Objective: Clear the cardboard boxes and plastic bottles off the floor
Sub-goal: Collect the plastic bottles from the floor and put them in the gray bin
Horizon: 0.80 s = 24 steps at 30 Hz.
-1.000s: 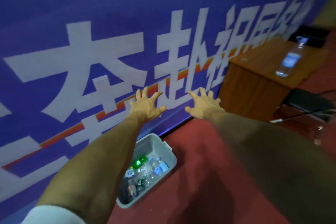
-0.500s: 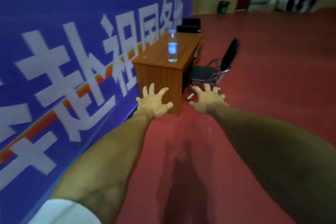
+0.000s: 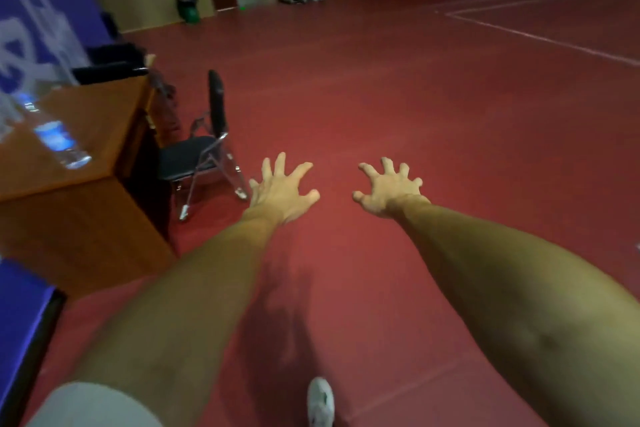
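Plastic bottle (image 3: 59,135), blurred, stands on the wooden desk (image 3: 104,114) at near left. Left hand (image 3: 280,191) and right hand (image 3: 389,189) hover over the red floor (image 3: 450,114), fingers spread, holding nothing; a black chair (image 3: 204,149) sits right of the desk.

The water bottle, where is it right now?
In the head view, the water bottle stands at the far left on the wooden desk, with the black folding chair to its right.

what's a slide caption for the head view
Empty left hand and right hand spread over red floor, desk and chair at left
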Available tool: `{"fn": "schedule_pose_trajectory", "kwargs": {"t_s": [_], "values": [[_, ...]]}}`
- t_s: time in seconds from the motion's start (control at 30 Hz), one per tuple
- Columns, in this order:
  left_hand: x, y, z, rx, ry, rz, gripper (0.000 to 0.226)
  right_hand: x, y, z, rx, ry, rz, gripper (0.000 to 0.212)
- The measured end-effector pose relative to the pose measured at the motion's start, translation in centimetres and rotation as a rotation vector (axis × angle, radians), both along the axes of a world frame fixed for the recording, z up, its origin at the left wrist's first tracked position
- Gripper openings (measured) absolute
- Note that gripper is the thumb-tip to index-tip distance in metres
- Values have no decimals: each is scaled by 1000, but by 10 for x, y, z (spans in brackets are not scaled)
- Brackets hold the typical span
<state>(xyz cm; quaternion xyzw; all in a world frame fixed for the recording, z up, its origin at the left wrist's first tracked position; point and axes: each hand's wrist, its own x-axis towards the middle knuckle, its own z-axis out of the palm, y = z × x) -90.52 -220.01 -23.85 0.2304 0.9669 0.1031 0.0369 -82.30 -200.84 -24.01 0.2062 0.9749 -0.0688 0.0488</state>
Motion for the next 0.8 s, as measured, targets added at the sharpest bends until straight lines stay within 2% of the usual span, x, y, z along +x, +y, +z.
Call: {"fn": "schedule_pose_trajectory", "kwargs": {"t_s": [0.23,0.4,0.63,0.8], "values": [[-49,183,-27,-7,-26,-305,65,17,148,-34,20,-58,-300,77],[-51,316,-41,-48,16,-516,66,54,230,-67,-13,-88,-540,77],[29,472,-63,-96,-21,-883,67,161,322,-95,-65,-113,-882,79],[99,568,-85,-84,-63,-1042,68,233,399,-100,-55,-127,-1014,82]]}}
